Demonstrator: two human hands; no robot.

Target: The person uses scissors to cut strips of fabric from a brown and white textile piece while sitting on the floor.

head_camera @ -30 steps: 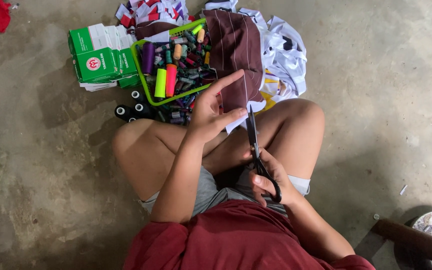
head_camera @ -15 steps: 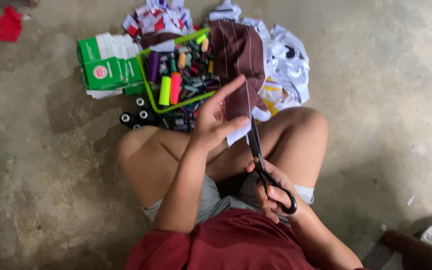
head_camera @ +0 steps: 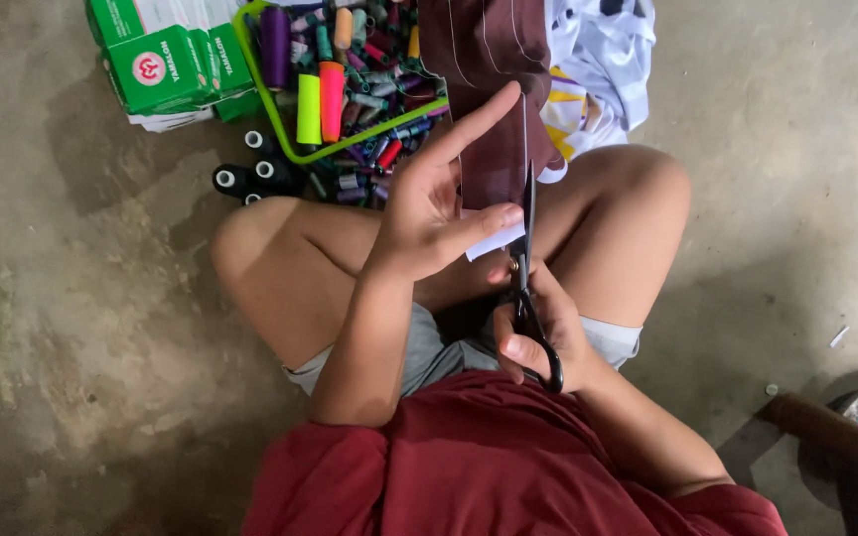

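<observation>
- Two hands share the cut: left hand (head_camera: 429, 213) pinches the cloth (head_camera: 494, 109) taut, just above the blades.
- Right hand (head_camera: 538, 333) is clamped on the scissors (head_camera: 526, 268); best kept following the stripe.

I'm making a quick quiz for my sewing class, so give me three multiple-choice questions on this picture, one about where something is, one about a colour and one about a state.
1. Where do the black thread spools stand?
A. On the concrete floor beside the green tray
B. On the person's knee
C. On top of the green boxes

2. What colour is the striped fabric being cut?
A. White
B. Dark maroon
C. Bright green

3. How is the right hand engaged?
A. Resting empty on the floor
B. Holding a thread cone
C. Gripping the black scissors through the handle loops

Answers: 1 A, the spools sit on bare floor just outside the green tray. 2 B, the cloth pinched by the left hand is dark maroon with thin pale stripes. 3 C, the fingers pass through the loops, blades pointing up along the fabric.
</observation>
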